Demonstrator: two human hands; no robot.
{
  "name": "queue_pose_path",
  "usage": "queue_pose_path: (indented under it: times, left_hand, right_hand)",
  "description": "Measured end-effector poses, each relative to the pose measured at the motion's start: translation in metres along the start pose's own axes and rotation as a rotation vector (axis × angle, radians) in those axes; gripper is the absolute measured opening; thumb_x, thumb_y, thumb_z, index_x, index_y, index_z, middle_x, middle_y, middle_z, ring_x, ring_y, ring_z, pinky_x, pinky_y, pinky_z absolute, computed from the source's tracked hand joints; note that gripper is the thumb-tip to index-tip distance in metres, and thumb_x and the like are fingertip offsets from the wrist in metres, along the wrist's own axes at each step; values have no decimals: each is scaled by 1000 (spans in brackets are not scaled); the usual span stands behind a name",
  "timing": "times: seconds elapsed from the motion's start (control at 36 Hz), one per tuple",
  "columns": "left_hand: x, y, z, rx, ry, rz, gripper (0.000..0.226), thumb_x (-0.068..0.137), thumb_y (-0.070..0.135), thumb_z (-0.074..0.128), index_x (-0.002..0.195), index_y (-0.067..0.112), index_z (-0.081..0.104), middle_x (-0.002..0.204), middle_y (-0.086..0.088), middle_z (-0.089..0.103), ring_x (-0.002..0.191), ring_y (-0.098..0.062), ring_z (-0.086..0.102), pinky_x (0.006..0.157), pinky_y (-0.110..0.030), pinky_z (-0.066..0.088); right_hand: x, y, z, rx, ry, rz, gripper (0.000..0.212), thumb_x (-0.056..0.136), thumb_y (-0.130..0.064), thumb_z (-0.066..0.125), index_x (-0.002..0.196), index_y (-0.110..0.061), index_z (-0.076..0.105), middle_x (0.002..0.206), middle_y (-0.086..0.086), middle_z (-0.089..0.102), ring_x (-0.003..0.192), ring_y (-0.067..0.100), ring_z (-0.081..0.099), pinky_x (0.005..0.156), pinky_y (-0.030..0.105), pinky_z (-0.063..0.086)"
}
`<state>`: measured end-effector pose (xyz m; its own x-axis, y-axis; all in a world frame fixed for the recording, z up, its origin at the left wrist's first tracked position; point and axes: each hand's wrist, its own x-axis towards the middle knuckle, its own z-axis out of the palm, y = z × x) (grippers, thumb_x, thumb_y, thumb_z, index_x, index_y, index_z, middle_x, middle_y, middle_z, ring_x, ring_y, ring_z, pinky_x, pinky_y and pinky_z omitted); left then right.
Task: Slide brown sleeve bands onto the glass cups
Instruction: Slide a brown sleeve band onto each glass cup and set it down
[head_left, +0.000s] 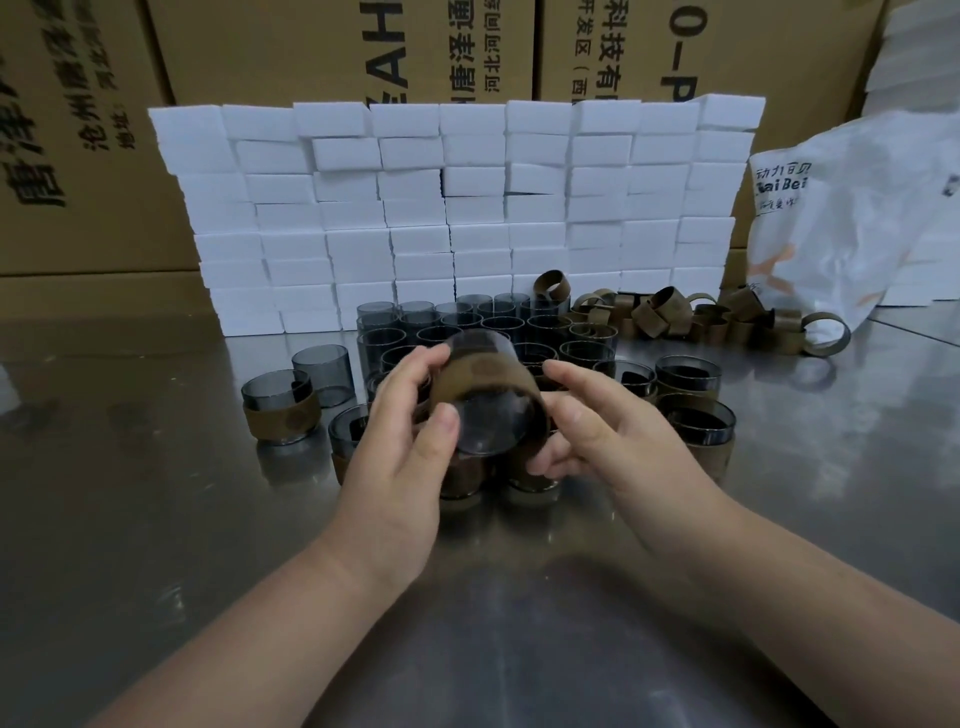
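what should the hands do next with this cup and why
Probably set the cup down by the banded cups: its band already wraps its middle, glass showing at both ends, as on those. The left hand and right hand hold it tilted above them.

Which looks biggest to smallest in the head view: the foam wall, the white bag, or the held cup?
1. Foam wall
2. White bag
3. Held cup, though it is nearest the camera, so it looks bigger than it is.
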<state>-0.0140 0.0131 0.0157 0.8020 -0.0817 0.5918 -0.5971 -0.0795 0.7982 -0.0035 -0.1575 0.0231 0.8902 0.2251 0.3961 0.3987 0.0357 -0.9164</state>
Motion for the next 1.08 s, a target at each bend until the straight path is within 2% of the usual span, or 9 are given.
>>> queue_pose_path:
  times: [0.08, 0.19, 0.28, 0.39, 0.44, 0.58, 0.81, 0.94, 1.08]
  left_hand:
    - [-1, 0, 1, -1, -24, 30, 39, 78, 62, 44, 114, 48, 47, 117, 21, 58, 111, -7, 56, 95, -37, 42]
    - [-1, 2, 3, -31, -30, 40, 40, 71, 78, 48, 105, 59, 49, 113, 21, 58, 104, -7, 60, 86, -25, 47]
    - [-1, 2, 2, -91, -14, 27, 40, 73, 61, 55, 111, 47, 50, 114, 16, 58, 104, -9, 61, 87, -28, 46]
    - [-1, 0, 0, -182, -45, -49, 56, 69, 49, 55, 122, 34, 44, 116, 23, 59, 112, -5, 57, 89, -24, 46]
    - [-1, 0, -1, -252, -35, -100, 60, 64, 47, 59, 121, 31, 48, 119, 21, 60, 119, -8, 52, 99, -32, 42]
    - [1, 6, -1, -362, -60, -192, 62, 62, 41, 67, 122, 32, 52, 130, 9, 56, 121, -15, 52, 98, -37, 42]
    - [5, 14, -1, -506, -124, -260, 62, 68, 23, 62, 129, 21, 48, 123, -3, 62, 109, -19, 61, 75, -26, 53]
    - [6, 14, -2, -545, -123, -305, 61, 67, 22, 64, 126, 21, 49, 121, -1, 64, 108, -17, 62, 73, -27, 54]
    - [7, 16, -4, -536, -139, -330, 56, 64, 25, 66, 118, 23, 56, 118, 1, 65, 105, -16, 64, 70, -27, 54]
  right_hand:
    - [0, 2, 1, -33, -33, -2, 44, 73, -46, 57, 115, -41, 46, 83, -7, 67, 67, 6, 62, 69, 22, 54]
    - [-1, 2, 0, -39, -86, -10, 46, 70, -52, 63, 113, -45, 46, 80, -6, 63, 70, 4, 60, 72, 21, 52]
    - [-1, 3, 0, 14, -129, -10, 84, 46, -72, 74, 119, -41, 45, 89, -6, 61, 73, 4, 61, 66, 18, 50]
    - [0, 3, 0, 14, -135, -2, 88, 46, -60, 78, 123, -28, 50, 84, -8, 63, 76, 5, 62, 63, 18, 49]
    - [0, 4, -1, 22, -133, 3, 87, 41, -70, 76, 117, -32, 53, 83, -8, 63, 77, 8, 63, 64, 20, 50]
    - [-2, -2, -1, 15, -137, -9, 84, 46, -76, 71, 119, -39, 53, 119, -6, 62, 99, 12, 64, 75, 27, 54]
    - [-5, -6, -1, 129, -137, -11, 98, 48, -63, 79, 129, -20, 46, 128, -1, 60, 106, 15, 64, 78, 24, 53]
    - [-4, -7, -3, 72, -148, -10, 125, 44, -69, 77, 146, -14, 28, 139, -2, 50, 115, 7, 57, 97, 31, 46]
    - [-4, -7, -2, 79, -152, -33, 96, 53, -65, 76, 135, -26, 44, 129, -8, 58, 112, 8, 60, 85, 22, 49]
